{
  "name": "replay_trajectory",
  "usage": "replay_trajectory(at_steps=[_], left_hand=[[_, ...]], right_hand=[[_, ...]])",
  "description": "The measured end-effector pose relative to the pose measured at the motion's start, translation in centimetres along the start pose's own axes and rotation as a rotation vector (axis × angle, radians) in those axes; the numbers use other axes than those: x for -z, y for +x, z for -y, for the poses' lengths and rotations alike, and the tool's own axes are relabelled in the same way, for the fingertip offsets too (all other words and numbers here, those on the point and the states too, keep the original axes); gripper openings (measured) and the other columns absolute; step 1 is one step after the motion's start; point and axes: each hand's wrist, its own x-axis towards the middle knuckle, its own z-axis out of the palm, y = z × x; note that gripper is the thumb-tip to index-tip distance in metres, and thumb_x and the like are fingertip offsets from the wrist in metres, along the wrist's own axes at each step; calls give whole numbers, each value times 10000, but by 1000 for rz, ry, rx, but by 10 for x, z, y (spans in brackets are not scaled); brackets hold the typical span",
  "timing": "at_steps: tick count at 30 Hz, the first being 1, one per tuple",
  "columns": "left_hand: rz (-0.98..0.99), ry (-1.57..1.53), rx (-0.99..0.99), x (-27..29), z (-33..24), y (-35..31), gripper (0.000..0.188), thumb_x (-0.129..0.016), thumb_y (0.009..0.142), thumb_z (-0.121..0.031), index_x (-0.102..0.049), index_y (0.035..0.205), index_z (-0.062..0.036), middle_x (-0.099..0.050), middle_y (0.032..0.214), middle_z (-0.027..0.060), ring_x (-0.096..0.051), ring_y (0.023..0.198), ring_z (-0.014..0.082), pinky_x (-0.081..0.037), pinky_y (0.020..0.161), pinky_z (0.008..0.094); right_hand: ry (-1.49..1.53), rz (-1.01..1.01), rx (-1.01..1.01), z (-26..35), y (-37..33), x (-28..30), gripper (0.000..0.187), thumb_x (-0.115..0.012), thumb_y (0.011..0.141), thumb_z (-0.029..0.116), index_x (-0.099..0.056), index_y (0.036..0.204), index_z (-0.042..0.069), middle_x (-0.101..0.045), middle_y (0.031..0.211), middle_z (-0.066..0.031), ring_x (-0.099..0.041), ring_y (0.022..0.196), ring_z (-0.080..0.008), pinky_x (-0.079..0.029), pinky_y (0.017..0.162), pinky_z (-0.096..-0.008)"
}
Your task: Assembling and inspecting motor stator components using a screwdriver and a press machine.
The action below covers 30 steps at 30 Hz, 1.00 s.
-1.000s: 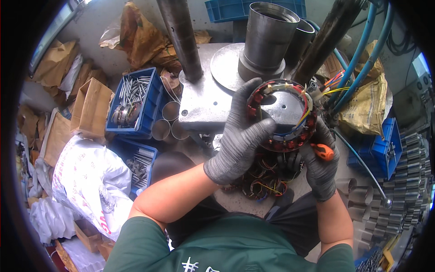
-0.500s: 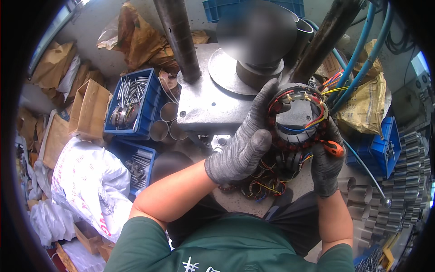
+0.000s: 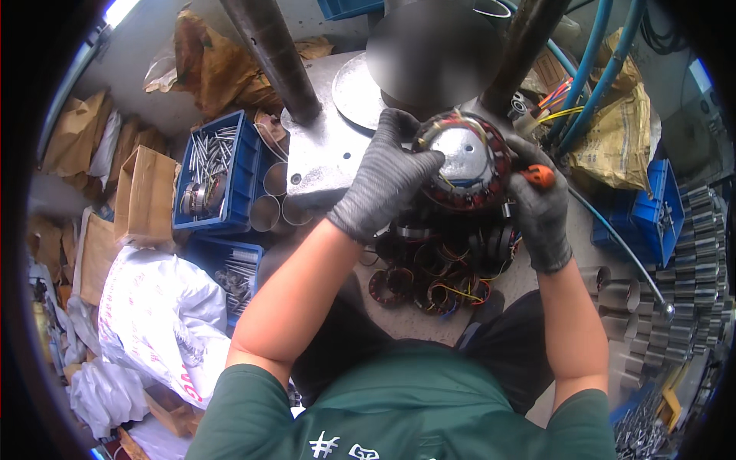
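A motor stator (image 3: 468,201), a ring with dark red windings and coloured wires, is held up between my hands in front of the press. My left hand (image 3: 379,176), in a grey knit glove, pinches its left rim, thumb on the near face. On the right side, my gloved right hand (image 3: 543,222) supports the ring and also has an orange-handled tool (image 3: 538,175) in its grip; the tool's far end is hidden. Several more wound stators (image 3: 441,287) lie below on the floor, between my legs and the press.
The press has a metal bed (image 3: 314,157), a thick left column (image 3: 272,57) and a dark right column. Blue bins of metal rods (image 3: 215,157) stand left, by a white sack (image 3: 161,307). Metal sleeves (image 3: 690,284) are stacked right, near a ball-ended lever (image 3: 667,310).
My left thumb and fingers, spread beside the stator before, have closed on its rim. The stator sits further left in the picture and has turned; the whole view has also shifted a little.
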Motion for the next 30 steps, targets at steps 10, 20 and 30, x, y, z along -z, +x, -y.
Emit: replay_trajectory(at_steps=[10,20,30], left_hand=[[-165,-141,17,0,16,7,397,-692,870,-24,-513,1224,-24,-635,967,96,-666,709,169,-632,650,354],[-246,-224,-34,-2,20,7,436,-700,849,12,-466,1214,-39,-636,990,116,-691,717,198,-636,655,351],[-259,-357,-111,-12,13,-2,547,-710,847,30,-480,1339,-25,-621,963,71,-698,771,197,-643,680,351]], right_hand=[[-24,-157,-9,8,3,6,283,-704,985,73,-668,1261,20,-704,1071,-53,-661,961,-111,-554,849,-267],[-168,24,393,32,-29,-24,297,-773,806,-129,-658,1036,19,-680,1111,-129,-690,978,-203,-564,863,-326],[-369,34,570,35,-20,-35,301,-778,778,-113,-658,1015,31,-679,1028,-118,-703,891,-229,-572,808,-324]])
